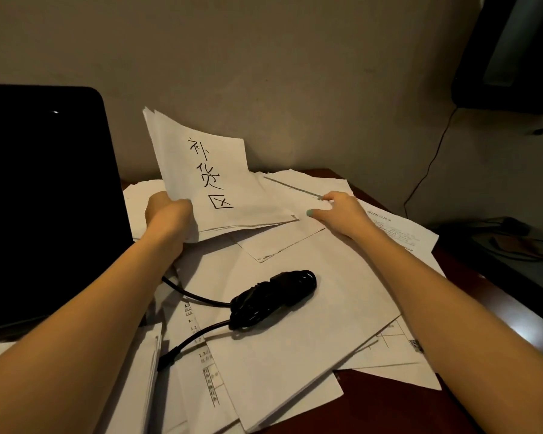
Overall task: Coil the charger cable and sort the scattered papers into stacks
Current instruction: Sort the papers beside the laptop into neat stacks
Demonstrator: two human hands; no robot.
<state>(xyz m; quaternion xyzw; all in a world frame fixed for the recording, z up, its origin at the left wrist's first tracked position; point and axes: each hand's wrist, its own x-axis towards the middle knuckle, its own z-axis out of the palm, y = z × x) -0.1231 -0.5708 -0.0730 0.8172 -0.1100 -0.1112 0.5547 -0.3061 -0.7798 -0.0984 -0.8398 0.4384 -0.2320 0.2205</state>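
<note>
Several sheets form the sheaf (213, 183) my left grip (170, 216) pinches, tilted up beyond the coiled cable (273, 297). My right grip (342, 214) rests spread on a loose sheet (289, 239), also beyond the cable; I should drag it free, then tap edges square.

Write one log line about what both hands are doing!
left hand: grips raised stack of white papers, handwritten sheet on top | right hand: touches loose white sheets | black bundled charger cable: lies on papers | sorting: unfinished
</note>
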